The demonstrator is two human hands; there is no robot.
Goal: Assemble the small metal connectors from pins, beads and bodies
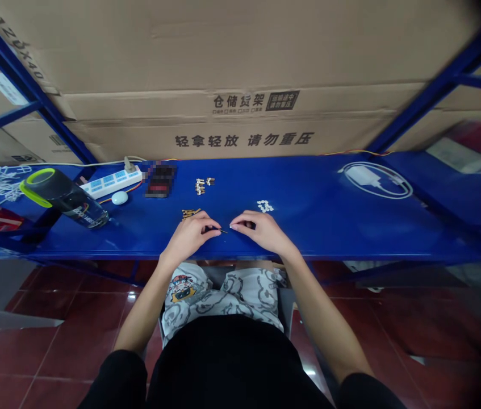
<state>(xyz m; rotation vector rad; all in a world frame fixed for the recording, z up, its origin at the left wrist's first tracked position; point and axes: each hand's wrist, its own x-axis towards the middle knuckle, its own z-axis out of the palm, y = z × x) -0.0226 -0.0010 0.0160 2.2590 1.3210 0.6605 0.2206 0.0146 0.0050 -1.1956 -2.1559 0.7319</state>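
Note:
My left hand (193, 233) is pinched on a thin brass-coloured pin (224, 231), whose tip sticks out to the right. Facing it, my right hand (261, 228) has thumb and forefinger closed on a small white piece (230, 226); its exact shape is too small to make out. The pin and the white piece are apart. Just behind my left hand lies a pile of brass-coloured pieces (191, 213), partly hidden by the fingers. Several small white pieces (264, 206) lie beyond my right hand. Farther back sits a group of pieces in white and brass (200, 186).
On the blue shelf table (317, 216), a dark bottle (70, 199), a white power strip (112, 182), a pale round object (120, 197) and a blurred dark item (161, 180) stand to the left. A white charger with coiled cable (363, 176) lies right. Cardboard (231, 51) backs the table.

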